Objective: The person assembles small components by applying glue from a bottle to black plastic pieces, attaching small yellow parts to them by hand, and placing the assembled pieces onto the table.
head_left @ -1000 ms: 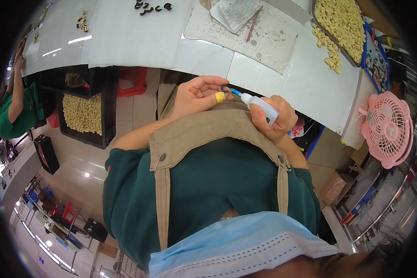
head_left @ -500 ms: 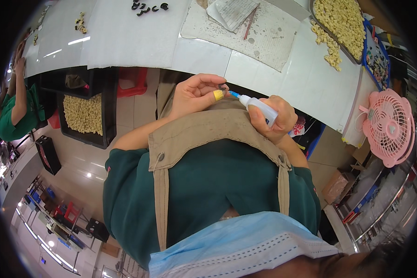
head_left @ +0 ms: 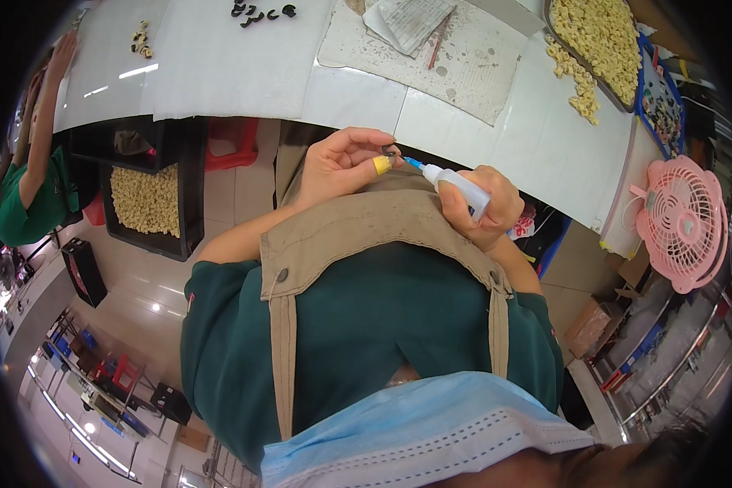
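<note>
Between thumb and fingertips, my left hand [head_left: 343, 163] pinches a small dark curved piece [head_left: 390, 151]. Yellow tape or a finger cover [head_left: 382, 165] wraps the thumb tip. My right hand [head_left: 490, 203] is closed round a white squeeze bottle [head_left: 461, 189] with a thin blue nozzle [head_left: 414, 163]. The nozzle points left, its tip close beside the dark piece; whether they touch I cannot tell. Both hands are held just off the table's near edge, over my tan apron [head_left: 358, 213]. More dark curved pieces [head_left: 260, 14] lie at the far side of the table.
A tray of small cream-coloured pieces [head_left: 598, 37] stands at the far right, with loose ones [head_left: 576, 85] beside it. Right of that are a blue tray [head_left: 661, 98] and a pink fan [head_left: 683, 220]. A black crate [head_left: 189, 207] is at lower left. A co-worker's arm [head_left: 45, 122] reaches at far left.
My hands keep almost the same pose, with the bottle nozzle shifted very slightly. The co-worker's arm at far left has stretched farther over the table.
</note>
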### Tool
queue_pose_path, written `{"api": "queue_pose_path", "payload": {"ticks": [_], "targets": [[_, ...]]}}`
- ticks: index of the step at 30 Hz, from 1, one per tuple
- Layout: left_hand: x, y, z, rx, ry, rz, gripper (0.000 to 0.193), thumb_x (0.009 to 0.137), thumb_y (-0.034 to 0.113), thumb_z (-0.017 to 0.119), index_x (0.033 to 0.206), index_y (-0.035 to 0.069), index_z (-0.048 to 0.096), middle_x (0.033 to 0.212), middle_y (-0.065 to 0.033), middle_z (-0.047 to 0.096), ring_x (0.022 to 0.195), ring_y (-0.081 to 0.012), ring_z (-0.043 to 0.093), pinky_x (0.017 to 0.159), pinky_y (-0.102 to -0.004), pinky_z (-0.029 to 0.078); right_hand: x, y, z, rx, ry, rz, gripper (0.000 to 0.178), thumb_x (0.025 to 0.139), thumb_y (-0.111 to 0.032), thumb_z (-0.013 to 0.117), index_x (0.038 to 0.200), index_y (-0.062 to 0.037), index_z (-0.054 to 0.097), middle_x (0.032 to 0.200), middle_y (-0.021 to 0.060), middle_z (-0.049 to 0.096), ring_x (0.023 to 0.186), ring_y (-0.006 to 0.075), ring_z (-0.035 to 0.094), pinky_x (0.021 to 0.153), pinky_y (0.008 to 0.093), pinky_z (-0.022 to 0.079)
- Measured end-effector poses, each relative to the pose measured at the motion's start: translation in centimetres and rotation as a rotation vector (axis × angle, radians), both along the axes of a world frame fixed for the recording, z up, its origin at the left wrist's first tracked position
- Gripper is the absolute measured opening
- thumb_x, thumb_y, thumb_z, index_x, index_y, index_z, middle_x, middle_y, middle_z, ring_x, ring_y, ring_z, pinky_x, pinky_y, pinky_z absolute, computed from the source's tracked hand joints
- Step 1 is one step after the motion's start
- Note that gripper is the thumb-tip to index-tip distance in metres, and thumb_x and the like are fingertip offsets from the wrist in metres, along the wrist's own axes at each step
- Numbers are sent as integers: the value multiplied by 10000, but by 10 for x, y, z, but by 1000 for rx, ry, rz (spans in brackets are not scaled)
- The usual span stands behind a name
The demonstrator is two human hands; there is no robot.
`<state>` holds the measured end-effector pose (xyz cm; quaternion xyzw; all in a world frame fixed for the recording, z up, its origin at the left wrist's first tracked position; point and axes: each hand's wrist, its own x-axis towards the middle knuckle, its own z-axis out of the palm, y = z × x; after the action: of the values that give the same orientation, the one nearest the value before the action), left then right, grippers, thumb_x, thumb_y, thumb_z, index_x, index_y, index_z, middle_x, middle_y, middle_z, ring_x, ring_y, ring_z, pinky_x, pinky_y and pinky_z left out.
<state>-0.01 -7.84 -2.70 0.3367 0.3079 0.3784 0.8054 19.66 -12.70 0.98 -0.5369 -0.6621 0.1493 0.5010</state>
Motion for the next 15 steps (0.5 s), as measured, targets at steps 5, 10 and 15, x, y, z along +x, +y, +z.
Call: {"api": "queue_pose_path", "payload": {"ticks": [5,10,15], "targets": [[-1,2,-4,38,-15,20,272,805,-79,563,1073,-51,526,983,-117,590,937,-191,609,837,-282,491,5,17,-6,-121,278,-160,162,752,-94,661,816,-8,540,589,24,549,492,90,511,469,237,420],[-1,4,-1,14,10,27,279,799,-74,576,1073,-52,527,968,-126,601,914,-189,615,819,-285,497,25,86,-21,-348,355,-302,276,817,-279,641,854,-24,541,748,69,581,672,133,539,593,259,428],[-4,6,-4,11,29,30,282,795,-69,588,1071,-50,527,955,-123,611,903,-191,621,812,-288,499,41,109,-34,-231,-221,-359,334,797,-358,618,871,-35,571,794,120,594,768,265,534,711,344,426]]}}
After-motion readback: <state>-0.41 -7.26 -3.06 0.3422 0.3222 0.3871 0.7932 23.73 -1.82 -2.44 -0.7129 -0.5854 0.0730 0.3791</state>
